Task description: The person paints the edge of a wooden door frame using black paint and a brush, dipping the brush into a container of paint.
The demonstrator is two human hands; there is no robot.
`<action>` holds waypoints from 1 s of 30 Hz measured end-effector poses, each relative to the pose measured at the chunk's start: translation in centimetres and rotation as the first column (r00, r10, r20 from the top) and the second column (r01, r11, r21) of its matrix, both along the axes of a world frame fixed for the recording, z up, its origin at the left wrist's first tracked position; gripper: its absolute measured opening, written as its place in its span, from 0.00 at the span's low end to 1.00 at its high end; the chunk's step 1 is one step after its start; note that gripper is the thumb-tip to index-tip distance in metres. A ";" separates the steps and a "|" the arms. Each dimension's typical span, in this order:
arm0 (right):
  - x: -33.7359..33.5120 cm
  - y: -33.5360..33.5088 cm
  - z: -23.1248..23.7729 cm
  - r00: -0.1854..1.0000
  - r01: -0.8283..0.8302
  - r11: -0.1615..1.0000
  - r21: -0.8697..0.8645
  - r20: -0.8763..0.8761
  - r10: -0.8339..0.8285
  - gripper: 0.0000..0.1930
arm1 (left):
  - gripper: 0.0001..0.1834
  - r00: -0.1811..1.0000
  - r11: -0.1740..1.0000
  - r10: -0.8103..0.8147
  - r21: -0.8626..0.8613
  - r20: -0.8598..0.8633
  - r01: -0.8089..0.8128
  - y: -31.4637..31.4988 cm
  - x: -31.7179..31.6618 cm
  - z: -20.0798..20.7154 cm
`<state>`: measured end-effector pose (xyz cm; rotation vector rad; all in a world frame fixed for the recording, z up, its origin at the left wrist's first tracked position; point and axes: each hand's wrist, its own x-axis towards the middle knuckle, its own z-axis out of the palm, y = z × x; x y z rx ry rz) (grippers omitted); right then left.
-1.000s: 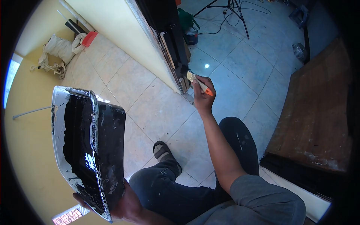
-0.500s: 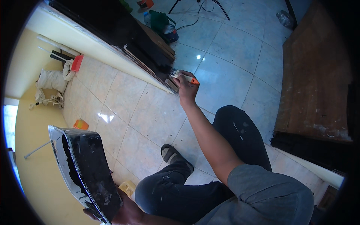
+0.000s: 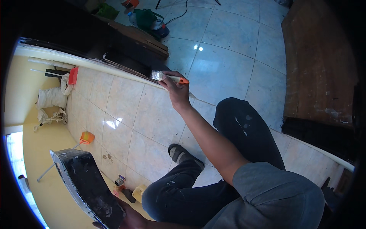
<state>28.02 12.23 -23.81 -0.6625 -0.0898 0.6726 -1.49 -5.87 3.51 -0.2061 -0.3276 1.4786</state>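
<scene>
My right hand (image 3: 177,91) pinches a paintbrush (image 3: 182,80) with a pale, orange-ended handle. Its bristle end is at the lower part of a dark-painted door frame (image 3: 131,61); whether the tips press on the wood cannot be made out. At the lower left, my left hand (image 3: 131,218) is wrapped round the lower end of a paint container (image 3: 89,183), boxy and smeared black outside. The container is tilted, its pale rim toward the left. Its contents are hidden from here.
A brown wooden panel (image 3: 320,72) stands at the right. On the tiled floor are a dark paint can (image 3: 160,29), a green bag (image 3: 146,20), an orange container (image 3: 87,137), a yellow jug (image 3: 139,192) and white sacks (image 3: 52,98). My sandalled foot (image 3: 183,155) is mid-floor.
The view has shifted and turned a little. My right hand and the brush have moved left along the door frame. The container in my left hand sits lower in the picture.
</scene>
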 end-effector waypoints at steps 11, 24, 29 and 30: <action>-1.4 -0.1 0.9 0.999 0.030 0.999 0.039 -0.036 -0.029 0.10 | 0.44 0.995 1.000 -0.004 -0.007 -0.097 0.004 0.8 0.4 0.6; 1.7 -3.6 7.7 0.858 0.203 0.976 0.082 0.465 -0.218 0.09 | 0.47 0.978 1.000 0.023 0.025 -0.209 -0.018 1.3 0.5 0.4; 2.8 -1.2 6.3 0.811 0.177 0.977 0.121 0.545 -0.214 0.11 | 0.49 0.993 0.996 -0.072 0.041 -0.098 0.076 0.8 0.0 0.4; 2.8 -1.0 5.1 0.763 0.174 0.983 0.067 0.622 -0.177 0.11 | 0.49 0.992 0.991 -0.121 0.045 -0.045 0.123 0.8 -0.2 0.5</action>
